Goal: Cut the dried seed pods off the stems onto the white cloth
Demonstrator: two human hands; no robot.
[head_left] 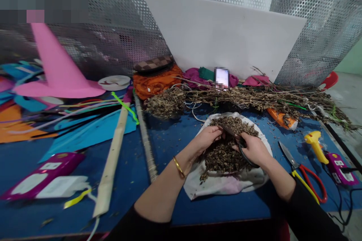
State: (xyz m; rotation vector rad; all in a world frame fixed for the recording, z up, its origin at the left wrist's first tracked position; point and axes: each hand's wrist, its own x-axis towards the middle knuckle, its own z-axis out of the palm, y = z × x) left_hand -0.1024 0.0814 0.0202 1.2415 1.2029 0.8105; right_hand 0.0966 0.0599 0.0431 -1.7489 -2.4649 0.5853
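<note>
Dark-handled scissors (pixel 243 147) are in my right hand (pixel 253 148), with the fingers wrapped round the handles. Their dark blades reach up and left toward my left hand (pixel 210 137). My left fingers are pinched together beside the blade tips; what they hold is too small to make out. Both hands are over a heap of brown dried plant bits (pixel 226 160). Under the heap lies a white cloth (pixel 200 184), its edges spread on the blue table (pixel 166 143).
Dried stalks (pixel 249 96) lie along the back, with a phone (pixel 222 78) standing among them. Red-and-yellow-handled shears (pixel 302 173) and a yellow glue gun (pixel 316 145) are at the right. A wooden stick (pixel 114 158), purple power strip (pixel 45 173) and pink cone hat (pixel 56 67) occupy the left.
</note>
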